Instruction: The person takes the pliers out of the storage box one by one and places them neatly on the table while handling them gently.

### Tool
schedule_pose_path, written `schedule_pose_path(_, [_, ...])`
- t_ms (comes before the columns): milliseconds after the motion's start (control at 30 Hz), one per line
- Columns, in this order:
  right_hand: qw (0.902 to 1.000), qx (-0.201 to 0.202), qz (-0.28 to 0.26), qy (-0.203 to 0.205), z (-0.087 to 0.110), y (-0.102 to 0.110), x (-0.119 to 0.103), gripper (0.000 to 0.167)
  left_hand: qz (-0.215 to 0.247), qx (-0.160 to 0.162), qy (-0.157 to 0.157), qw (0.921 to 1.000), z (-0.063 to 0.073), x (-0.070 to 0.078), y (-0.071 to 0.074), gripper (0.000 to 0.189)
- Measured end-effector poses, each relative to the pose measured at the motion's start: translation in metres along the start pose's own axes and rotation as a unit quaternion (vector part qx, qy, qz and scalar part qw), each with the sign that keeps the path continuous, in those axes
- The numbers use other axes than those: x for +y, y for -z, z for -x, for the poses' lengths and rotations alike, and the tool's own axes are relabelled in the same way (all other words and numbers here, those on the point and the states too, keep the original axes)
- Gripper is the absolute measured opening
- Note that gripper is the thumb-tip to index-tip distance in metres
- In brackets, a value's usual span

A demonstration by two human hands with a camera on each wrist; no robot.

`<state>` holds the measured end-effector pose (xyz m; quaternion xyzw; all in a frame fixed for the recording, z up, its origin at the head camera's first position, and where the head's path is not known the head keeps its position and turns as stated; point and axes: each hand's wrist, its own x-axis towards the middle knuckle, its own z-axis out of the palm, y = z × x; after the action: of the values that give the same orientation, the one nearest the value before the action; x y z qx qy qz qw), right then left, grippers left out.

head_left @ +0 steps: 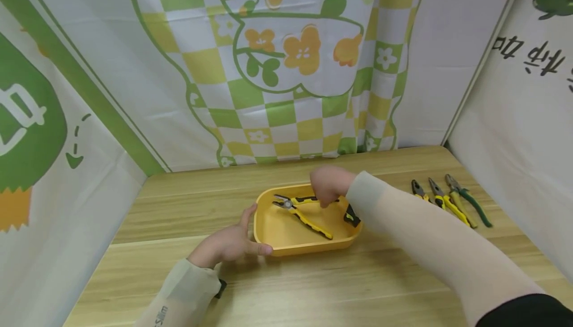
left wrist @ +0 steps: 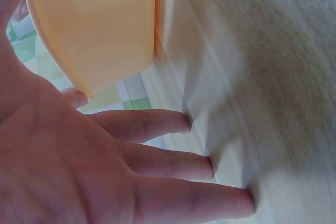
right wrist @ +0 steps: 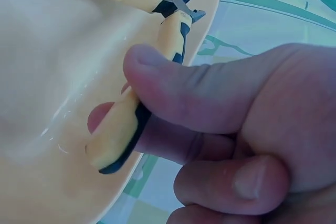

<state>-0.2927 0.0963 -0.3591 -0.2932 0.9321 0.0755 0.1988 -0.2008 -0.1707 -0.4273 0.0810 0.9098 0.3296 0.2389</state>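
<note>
A yellow plastic tray [head_left: 286,251] sits on the wooden table. Inside it lies a pair of pliers [head_left: 309,223] with yellow and black handles spread wide and metal jaws toward the left end. My right hand [head_left: 330,183] reaches in from the right and pinches one handle between thumb and index finger; the right wrist view shows this handle [right wrist: 113,137] close up. At the tray's left end is my left hand [head_left: 230,242], thumb at the near corner and index finger at the far rim. Its other fingers [left wrist: 173,163] stretch out straight, tips down at the tabletop.
To the right on the table [head_left: 179,207] lie three more pliers: one partly behind my sleeve [head_left: 418,187], one yellow-handled [head_left: 447,202], one green-handled [head_left: 470,200]. A checked cloth [head_left: 295,118] hangs at the back, with printed white walls on both sides.
</note>
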Motion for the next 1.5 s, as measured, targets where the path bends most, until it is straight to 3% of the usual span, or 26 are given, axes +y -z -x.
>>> schedule_pose_path(200, [0.9996, 0.009, -0.028, 0.002, 0.006, 0.0, 0.007, 0.036, -0.001, -0.001, 0.002, 1.0, 0.0, 0.0, -0.001, 0.134])
schedule_pose_path(633, [0.9873, 0.107, -0.116, 0.022, 0.019, -0.006, 0.034, 0.007, -0.007, -0.002, 0.003, 1.0, 0.001, 0.0, 0.0, 0.135])
schedule_pose_path(800, [0.9797, 0.127, -0.153, 0.027, 0.025, -0.013, 0.042, 0.023, -0.007, -0.001, 0.002, 1.0, 0.001, 0.001, -0.001, 0.134])
schedule_pose_path(967, [0.9624, 0.143, -0.231, 0.008, 0.037, -0.016, 0.054, 0.028, -0.005, -0.005, 0.003, 1.0, 0.002, 0.002, -0.001, 0.133])
schedule_pose_path(1233, [0.9196, 0.188, -0.342, -0.05, 0.066, -0.016, 0.085, 0.035, -0.009, -0.004, 0.007, 0.9999, 0.002, 0.003, -0.001, 0.132])
schedule_pose_path(1433, [0.9088, 0.209, -0.348, -0.097, 0.09, -0.012, 0.109, 0.046, -0.012, -0.003, 0.004, 0.9999, 0.002, 0.002, -0.001, 0.133])
schedule_pose_path(1500, [0.9098, 0.215, -0.34, -0.104, 0.097, -0.012, 0.116, 0.046, -0.013, -0.003, 0.003, 0.9999, 0.002, 0.001, -0.001, 0.132])
